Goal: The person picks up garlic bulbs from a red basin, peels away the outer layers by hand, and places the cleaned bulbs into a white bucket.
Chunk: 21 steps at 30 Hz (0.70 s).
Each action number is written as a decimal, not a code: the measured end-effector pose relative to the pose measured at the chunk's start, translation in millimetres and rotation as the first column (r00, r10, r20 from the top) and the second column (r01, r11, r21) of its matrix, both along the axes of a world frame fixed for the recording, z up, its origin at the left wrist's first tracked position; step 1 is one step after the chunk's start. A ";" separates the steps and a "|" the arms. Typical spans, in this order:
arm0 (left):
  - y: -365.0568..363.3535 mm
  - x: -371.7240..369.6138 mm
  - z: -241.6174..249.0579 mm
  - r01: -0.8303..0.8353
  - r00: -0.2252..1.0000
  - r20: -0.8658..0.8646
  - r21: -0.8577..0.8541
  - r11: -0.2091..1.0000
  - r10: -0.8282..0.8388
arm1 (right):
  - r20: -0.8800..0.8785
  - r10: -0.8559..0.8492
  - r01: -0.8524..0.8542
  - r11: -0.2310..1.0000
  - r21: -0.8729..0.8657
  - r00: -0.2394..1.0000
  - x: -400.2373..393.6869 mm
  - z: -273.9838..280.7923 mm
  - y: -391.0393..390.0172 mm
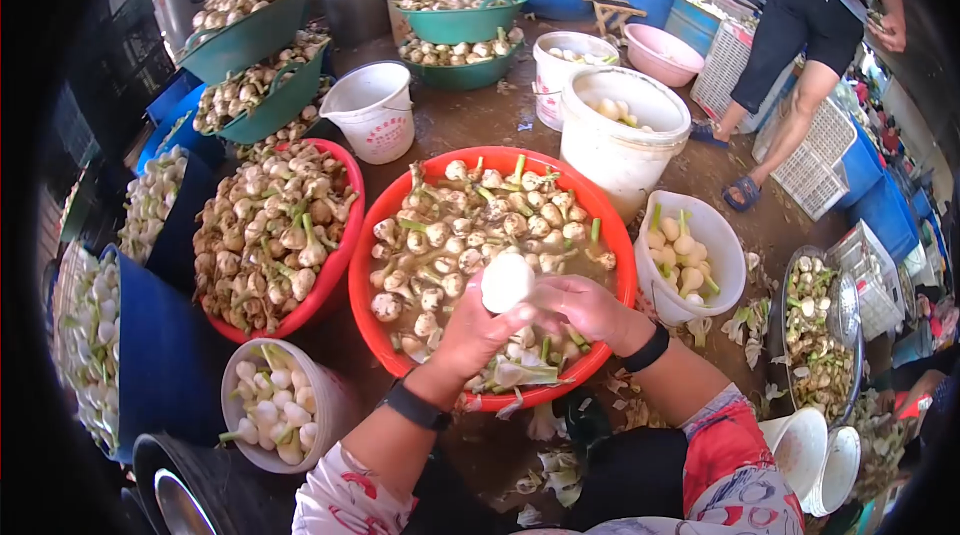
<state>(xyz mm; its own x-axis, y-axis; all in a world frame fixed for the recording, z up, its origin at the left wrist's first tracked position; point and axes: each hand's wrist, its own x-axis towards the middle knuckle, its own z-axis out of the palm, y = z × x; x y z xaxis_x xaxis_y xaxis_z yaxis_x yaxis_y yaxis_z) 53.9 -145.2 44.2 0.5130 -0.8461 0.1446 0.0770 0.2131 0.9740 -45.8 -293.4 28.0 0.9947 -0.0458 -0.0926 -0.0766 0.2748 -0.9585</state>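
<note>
A smooth white garlic bulb (pixel 507 282) sits in the grip of my left hand (pixel 465 340), above a red basin (pixel 632 280). Close against its right side is my right hand (pixel 590 313), fingers curled and drawn together by my left thumb. What those fingers pinch, if anything, is hidden. Under both hands the basin holds water and many dirt-marked garlic bulbs (pixel 470 260), some with green stems. Peeled pale bulbs (pixel 680 253) fill part of a white bucket (pixel 735 275) to the right. More clean white bulbs lie in a bucket (pixel 325 400) at lower left.
Another red basin (pixel 355 220) heaped with unwashed garlic stands left. White buckets (pixel 375 110) and green tubs (pixel 480 20) of garlic are behind. At upper right a person in sandals (pixel 742 193) stands near white crates (pixel 815 155). Peelings (pixel 560 475) litter the floor.
</note>
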 end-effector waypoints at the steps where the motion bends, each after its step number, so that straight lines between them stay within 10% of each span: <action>1: -0.9 -5.3 6.2 -0.024 0.999 0.033 -0.010 1.000 0.024 | 0.034 0.019 -0.016 0.997 -0.078 0.999 -0.7 2.7 8.6; 6: 11.5 -21.4 20.0 -0.135 0.978 0.158 -0.030 0.990 0.138 | -0.020 -0.099 0.089 0.952 -0.294 0.995 -19.3 22.1 29.3; 8: 17.8 -24.9 25.0 -0.354 0.743 0.540 -0.184 0.917 0.395 | 0.421 -0.293 0.506 0.348 -0.789 0.858 -24.9 16.8 38.8; 10: 27.6 -28.0 30.5 -0.393 0.823 0.430 -0.041 0.919 0.371 | 0.494 -0.422 0.646 0.574 -0.504 0.760 -29.8 52.8 54.2; 14: 41.5 -42.6 34.6 -0.410 0.610 0.737 -0.019 0.912 0.290 | 0.629 -0.025 0.616 0.234 -0.752 0.777 -36.4 93.9 79.9; 21: 67.6 -47.9 60.7 -0.531 0.752 0.557 0.194 0.825 0.353 | 0.457 -0.199 0.470 0.018 -0.883 0.867 -28.4 67.2 70.0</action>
